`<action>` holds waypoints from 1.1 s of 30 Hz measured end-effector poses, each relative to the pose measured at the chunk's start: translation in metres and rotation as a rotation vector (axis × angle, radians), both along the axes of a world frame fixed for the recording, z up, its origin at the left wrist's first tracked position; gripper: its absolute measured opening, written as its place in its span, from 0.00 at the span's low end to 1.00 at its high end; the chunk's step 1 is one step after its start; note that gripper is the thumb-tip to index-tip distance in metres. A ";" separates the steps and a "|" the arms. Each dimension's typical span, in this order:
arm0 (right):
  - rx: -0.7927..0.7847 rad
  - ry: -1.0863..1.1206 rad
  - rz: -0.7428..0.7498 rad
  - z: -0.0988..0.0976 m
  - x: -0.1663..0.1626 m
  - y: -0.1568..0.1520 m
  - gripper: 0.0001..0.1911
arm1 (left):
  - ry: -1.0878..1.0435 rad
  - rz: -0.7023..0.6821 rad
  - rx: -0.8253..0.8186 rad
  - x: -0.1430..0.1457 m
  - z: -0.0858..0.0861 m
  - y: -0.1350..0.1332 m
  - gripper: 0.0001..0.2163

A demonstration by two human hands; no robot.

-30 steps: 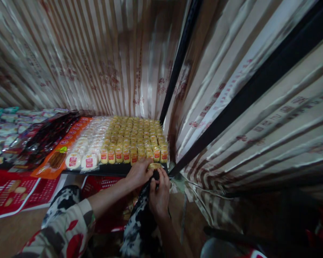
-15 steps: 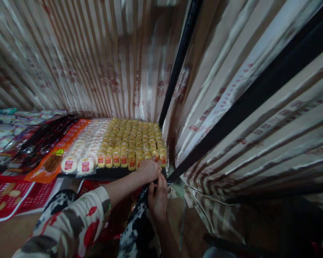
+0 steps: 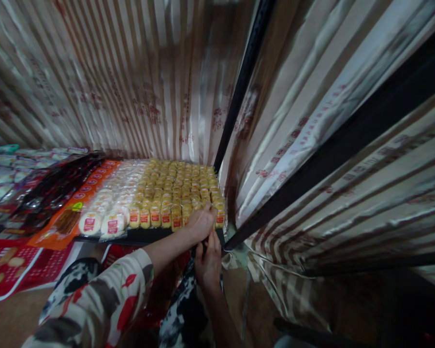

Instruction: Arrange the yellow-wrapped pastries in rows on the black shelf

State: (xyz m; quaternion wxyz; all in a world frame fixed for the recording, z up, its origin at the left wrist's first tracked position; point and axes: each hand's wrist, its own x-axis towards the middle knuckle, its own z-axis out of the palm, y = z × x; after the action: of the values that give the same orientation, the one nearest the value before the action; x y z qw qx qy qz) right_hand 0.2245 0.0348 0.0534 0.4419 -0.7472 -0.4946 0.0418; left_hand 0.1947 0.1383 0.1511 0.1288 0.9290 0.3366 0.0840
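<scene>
My left hand [image 3: 200,222] rests with curled fingers on the front right row of small yellow packets [image 3: 174,186] that fill the right end of a dark shelf [image 3: 145,236]. What it holds I cannot make out. Just below it, my right hand [image 3: 207,258] grips a black-and-white patterned cloth [image 3: 183,309] that hangs under the shelf edge. Round white packets with red labels [image 3: 105,222] lie left of the yellow ones.
Striped shiny curtain [image 3: 130,87] covers the back and right side, crossed by black bars [image 3: 239,92]. Orange [image 3: 67,220] and dark packets [image 3: 39,198] lie further left on the shelf. A red basket [image 3: 123,251] sits below, and red packaging [image 3: 7,261] at lower left.
My left hand moved up from the shelf edge onto the front row of yellow packets. My right hand stayed on the cloth and rose slightly.
</scene>
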 end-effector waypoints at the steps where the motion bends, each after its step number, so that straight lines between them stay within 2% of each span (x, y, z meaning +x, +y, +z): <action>1: 0.004 0.007 -0.004 -0.001 0.000 0.000 0.26 | -0.007 0.001 0.003 0.000 -0.001 0.002 0.11; 8: 0.077 -0.095 -0.054 0.004 0.000 0.003 0.23 | -0.107 -0.058 -0.025 -0.011 -0.009 0.001 0.11; 15: 0.046 -0.099 -0.030 -0.003 0.003 0.012 0.25 | -0.191 -0.084 -0.131 -0.017 -0.018 -0.001 0.10; 23: 0.043 -0.139 -0.030 -0.010 0.007 0.011 0.25 | -0.243 -0.120 -0.083 -0.023 -0.018 -0.005 0.15; 27: 0.062 -0.129 0.003 -0.012 0.005 0.011 0.28 | -0.270 -0.046 -0.102 -0.039 -0.024 -0.021 0.14; 33: 0.041 -0.107 0.028 -0.015 0.007 0.015 0.28 | -0.213 0.100 -0.081 -0.063 -0.051 -0.048 0.15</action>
State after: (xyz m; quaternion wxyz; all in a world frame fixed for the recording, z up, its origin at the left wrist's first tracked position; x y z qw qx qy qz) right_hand 0.2317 0.0499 0.0387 0.4295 -0.7322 -0.5286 -0.0024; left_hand 0.1314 0.0902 0.0999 0.1969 0.8909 0.3701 0.1747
